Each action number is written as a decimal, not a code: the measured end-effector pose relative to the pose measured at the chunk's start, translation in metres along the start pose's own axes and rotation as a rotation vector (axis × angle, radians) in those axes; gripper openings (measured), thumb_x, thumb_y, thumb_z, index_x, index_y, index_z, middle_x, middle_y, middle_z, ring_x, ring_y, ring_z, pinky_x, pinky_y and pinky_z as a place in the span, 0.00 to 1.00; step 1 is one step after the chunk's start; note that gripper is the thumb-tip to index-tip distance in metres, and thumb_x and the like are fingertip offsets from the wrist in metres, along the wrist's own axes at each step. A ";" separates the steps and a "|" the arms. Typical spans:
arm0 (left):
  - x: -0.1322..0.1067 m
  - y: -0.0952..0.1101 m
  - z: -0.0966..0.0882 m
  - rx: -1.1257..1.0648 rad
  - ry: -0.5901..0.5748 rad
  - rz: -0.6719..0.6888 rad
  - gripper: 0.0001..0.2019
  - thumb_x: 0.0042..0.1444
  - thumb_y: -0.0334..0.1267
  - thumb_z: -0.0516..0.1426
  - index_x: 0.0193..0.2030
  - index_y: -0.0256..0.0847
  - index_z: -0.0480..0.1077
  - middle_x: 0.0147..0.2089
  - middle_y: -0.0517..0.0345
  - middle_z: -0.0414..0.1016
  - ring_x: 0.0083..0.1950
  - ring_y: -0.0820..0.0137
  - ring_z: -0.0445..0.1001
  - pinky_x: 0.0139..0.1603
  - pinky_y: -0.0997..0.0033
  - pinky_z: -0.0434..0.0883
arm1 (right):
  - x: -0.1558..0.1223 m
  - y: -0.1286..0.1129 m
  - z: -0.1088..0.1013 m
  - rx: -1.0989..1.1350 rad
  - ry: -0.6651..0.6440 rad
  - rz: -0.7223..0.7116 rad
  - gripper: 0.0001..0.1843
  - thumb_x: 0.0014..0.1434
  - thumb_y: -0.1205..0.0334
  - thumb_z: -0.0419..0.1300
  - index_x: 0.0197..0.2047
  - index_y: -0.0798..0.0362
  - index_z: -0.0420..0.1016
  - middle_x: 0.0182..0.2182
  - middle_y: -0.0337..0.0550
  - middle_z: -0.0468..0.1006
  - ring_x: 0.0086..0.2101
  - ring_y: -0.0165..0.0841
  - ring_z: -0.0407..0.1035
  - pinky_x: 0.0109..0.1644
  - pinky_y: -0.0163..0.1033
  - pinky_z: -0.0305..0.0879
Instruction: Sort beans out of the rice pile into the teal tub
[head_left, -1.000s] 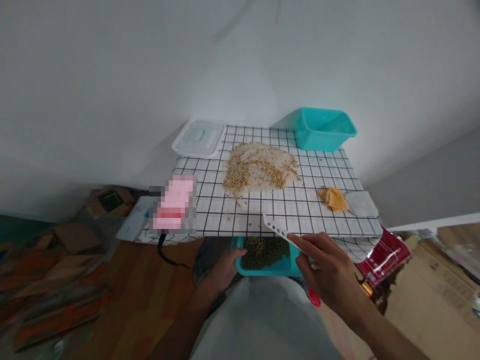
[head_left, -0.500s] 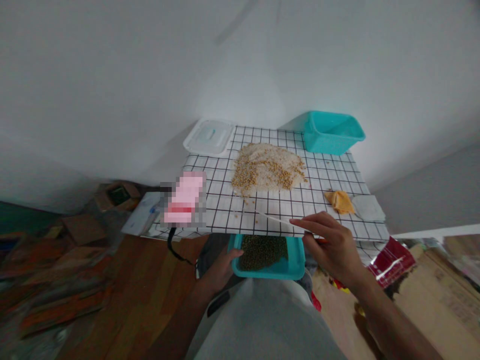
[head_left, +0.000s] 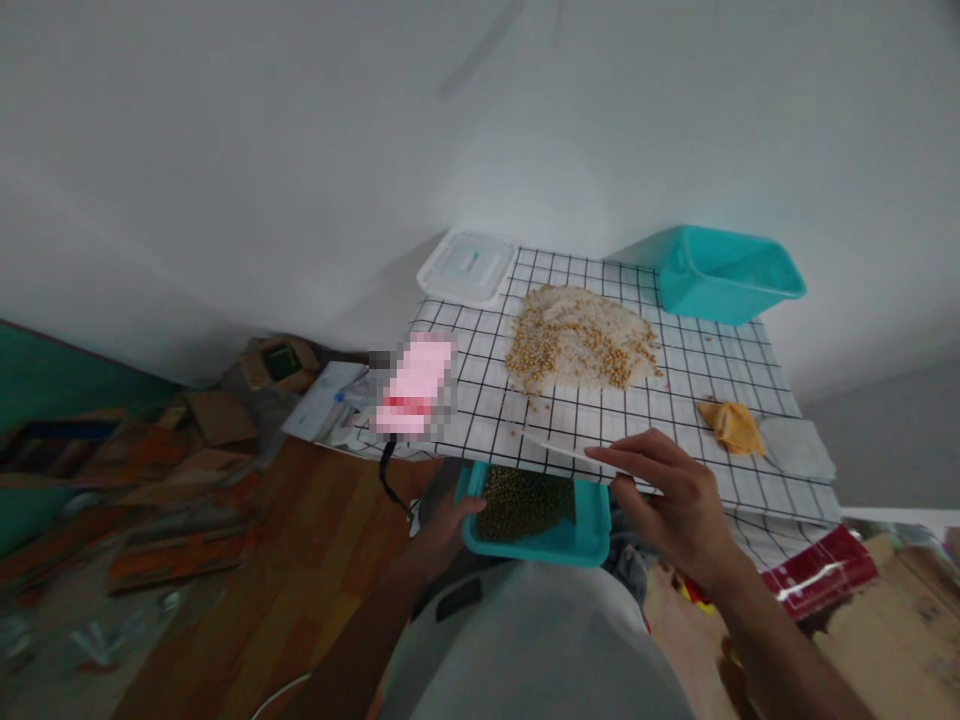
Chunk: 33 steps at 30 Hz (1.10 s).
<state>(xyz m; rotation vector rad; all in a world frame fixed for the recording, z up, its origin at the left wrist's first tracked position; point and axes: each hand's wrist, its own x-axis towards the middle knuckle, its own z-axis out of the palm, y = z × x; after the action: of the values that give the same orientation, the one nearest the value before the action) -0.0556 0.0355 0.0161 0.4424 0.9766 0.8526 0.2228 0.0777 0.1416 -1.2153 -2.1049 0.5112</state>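
My left hand (head_left: 444, 525) grips the left rim of a teal plastic container (head_left: 592, 548), thumb over the edge. The container sits against my body, just below the table's front edge, with small green beans (head_left: 525, 505) inside. My right hand (head_left: 671, 500) pinches a thin, whitish flat tool (head_left: 559, 446) low over the front of the table; its exact kind is unclear. Past the tool's tip lie a few stray grains. Farther back, a pile of pale rice-like grains mixed with yellow soybeans (head_left: 540, 352) is heaped on the checked tablecloth (head_left: 480, 385).
A second teal container (head_left: 712, 295) stands at the back right, a white lid (head_left: 469, 268) at the back left. A pixelated pink object (head_left: 416, 385) lies at left. A yellow cloth (head_left: 735, 428) rests at right. Cardboard boxes (head_left: 277, 365) and clutter cover the floor.
The view has turned left, so the table and its things appear farther right. My right hand and its tool have shifted slightly. My left hand keeps its hold on the container.
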 end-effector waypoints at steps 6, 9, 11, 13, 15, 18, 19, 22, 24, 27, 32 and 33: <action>-0.002 0.000 -0.009 -0.081 0.016 -0.026 0.23 0.56 0.37 0.60 0.60 0.37 0.71 0.50 0.47 0.84 0.49 0.54 0.82 0.53 0.56 0.74 | 0.012 0.002 0.010 -0.012 -0.029 -0.033 0.19 0.59 0.71 0.59 0.50 0.45 0.81 0.41 0.44 0.78 0.40 0.36 0.72 0.41 0.43 0.73; 0.000 -0.003 -0.013 -0.104 0.012 -0.035 0.25 0.56 0.37 0.61 0.61 0.39 0.69 0.52 0.46 0.83 0.48 0.54 0.82 0.53 0.54 0.74 | 0.010 0.000 0.008 0.015 -0.085 -0.085 0.21 0.59 0.72 0.59 0.52 0.44 0.79 0.41 0.44 0.78 0.40 0.35 0.71 0.41 0.42 0.72; 0.001 -0.003 -0.014 -0.114 0.005 -0.029 0.26 0.55 0.36 0.61 0.62 0.39 0.69 0.53 0.45 0.82 0.49 0.54 0.82 0.54 0.54 0.74 | 0.007 -0.002 0.004 0.030 -0.121 -0.116 0.22 0.58 0.72 0.59 0.53 0.44 0.78 0.41 0.44 0.78 0.39 0.36 0.71 0.40 0.43 0.71; 0.002 -0.002 -0.014 -0.097 0.001 -0.024 0.26 0.56 0.35 0.61 0.62 0.37 0.68 0.53 0.45 0.82 0.50 0.54 0.82 0.54 0.56 0.74 | 0.003 -0.004 0.000 0.041 -0.160 -0.147 0.23 0.58 0.72 0.60 0.54 0.44 0.78 0.41 0.45 0.78 0.38 0.36 0.70 0.39 0.44 0.70; 0.003 -0.002 -0.015 -0.071 0.000 -0.032 0.25 0.57 0.36 0.60 0.62 0.35 0.68 0.52 0.44 0.83 0.50 0.54 0.81 0.53 0.56 0.74 | -0.002 -0.005 -0.004 0.050 -0.197 -0.162 0.24 0.57 0.72 0.59 0.55 0.44 0.77 0.41 0.45 0.77 0.38 0.36 0.70 0.38 0.44 0.70; 0.005 -0.003 -0.016 -0.063 0.002 -0.038 0.24 0.57 0.37 0.60 0.61 0.37 0.69 0.53 0.44 0.82 0.51 0.53 0.81 0.53 0.54 0.74 | -0.006 -0.004 -0.006 0.060 -0.180 -0.137 0.24 0.57 0.72 0.59 0.55 0.43 0.77 0.41 0.45 0.78 0.38 0.37 0.70 0.37 0.43 0.71; 0.006 -0.004 -0.016 -0.059 0.002 -0.029 0.24 0.57 0.36 0.60 0.61 0.37 0.69 0.53 0.45 0.82 0.51 0.53 0.81 0.53 0.54 0.74 | -0.006 -0.003 -0.006 0.059 -0.161 -0.119 0.24 0.58 0.71 0.58 0.54 0.43 0.78 0.41 0.45 0.78 0.39 0.37 0.71 0.38 0.43 0.71; 0.007 -0.003 -0.015 -0.038 -0.007 -0.014 0.22 0.57 0.35 0.60 0.59 0.38 0.71 0.54 0.46 0.82 0.52 0.54 0.80 0.53 0.57 0.75 | 0.008 -0.003 0.003 0.058 -0.118 -0.056 0.21 0.59 0.70 0.57 0.52 0.44 0.80 0.40 0.45 0.79 0.39 0.36 0.73 0.40 0.42 0.73; 0.006 -0.002 -0.013 -0.026 -0.014 -0.023 0.21 0.57 0.35 0.60 0.58 0.38 0.71 0.53 0.46 0.82 0.54 0.54 0.80 0.54 0.58 0.75 | 0.027 -0.004 0.011 0.067 -0.097 -0.016 0.18 0.60 0.69 0.56 0.49 0.46 0.82 0.39 0.45 0.79 0.38 0.34 0.74 0.42 0.40 0.73; 0.004 0.000 -0.010 -0.028 -0.023 -0.042 0.20 0.58 0.36 0.59 0.57 0.37 0.72 0.53 0.46 0.82 0.56 0.54 0.78 0.55 0.57 0.74 | 0.065 -0.001 0.021 0.071 -0.080 0.004 0.16 0.60 0.68 0.56 0.45 0.50 0.83 0.36 0.44 0.81 0.34 0.31 0.74 0.39 0.37 0.71; -0.004 0.003 -0.010 -0.029 -0.025 -0.011 0.19 0.58 0.37 0.58 0.57 0.41 0.72 0.51 0.51 0.83 0.58 0.52 0.77 0.56 0.58 0.74 | 0.116 0.027 0.021 -0.103 0.011 0.118 0.13 0.58 0.64 0.57 0.38 0.52 0.84 0.32 0.43 0.82 0.31 0.32 0.73 0.37 0.37 0.67; -0.006 0.003 -0.011 -0.026 -0.018 0.000 0.20 0.58 0.37 0.58 0.58 0.43 0.72 0.49 0.53 0.84 0.58 0.52 0.77 0.55 0.58 0.74 | 0.122 0.034 0.019 -0.124 0.030 0.140 0.13 0.57 0.63 0.57 0.37 0.52 0.84 0.31 0.44 0.82 0.31 0.33 0.73 0.37 0.38 0.67</action>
<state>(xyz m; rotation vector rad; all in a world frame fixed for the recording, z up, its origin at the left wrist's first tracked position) -0.0684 0.0321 0.0158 0.4274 0.9481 0.8593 0.1868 0.2004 0.1483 -1.4397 -2.0611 0.4267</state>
